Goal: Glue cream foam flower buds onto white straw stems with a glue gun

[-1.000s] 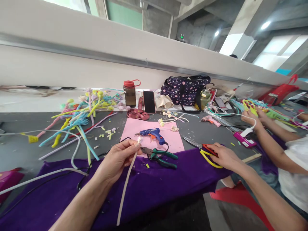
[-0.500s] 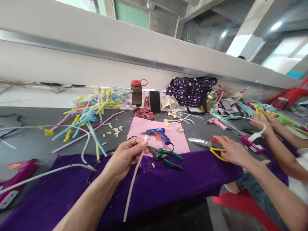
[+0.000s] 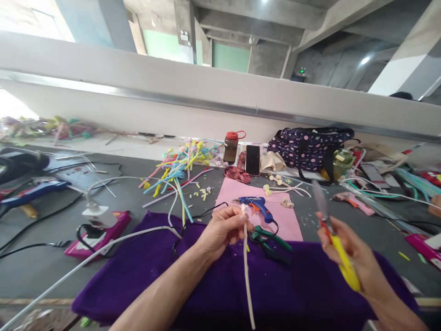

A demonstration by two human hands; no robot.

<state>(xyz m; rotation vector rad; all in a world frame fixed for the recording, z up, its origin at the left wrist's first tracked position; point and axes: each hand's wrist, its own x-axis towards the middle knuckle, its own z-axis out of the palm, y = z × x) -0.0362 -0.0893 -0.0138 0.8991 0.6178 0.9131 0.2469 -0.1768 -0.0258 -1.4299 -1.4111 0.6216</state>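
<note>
My left hand (image 3: 223, 230) pinches a cream pipe cleaner (image 3: 247, 276) just below the small white knot at its top, and the long tail hangs down over the purple cloth (image 3: 285, 285). In my right hand (image 3: 351, 250) is a pair of scissors (image 3: 339, 250) with red and yellow handles, raised with the blades pointing up and slightly blurred. Behind my left hand, a blue hot glue gun (image 3: 258, 207) lies on a pink sheet (image 3: 289, 220). Green-handled pliers (image 3: 272, 243) rest at the sheet's near edge, partly on the cloth.
Colourful pipe cleaners (image 3: 179, 168) and cut bits lie at the back left. A red-capped bottle (image 3: 231, 148), a phone (image 3: 253, 160) and a dark patterned bag (image 3: 306, 149) stand along the partition. A magenta power strip (image 3: 115, 232) with cables sits left; another person's hand (image 3: 436, 204) shows far right.
My right hand has picked the scissors up off the table and lifted them, blades turned upward. The view has swung left. My left hand keeps its pinch on the pipe cleaner.
</note>
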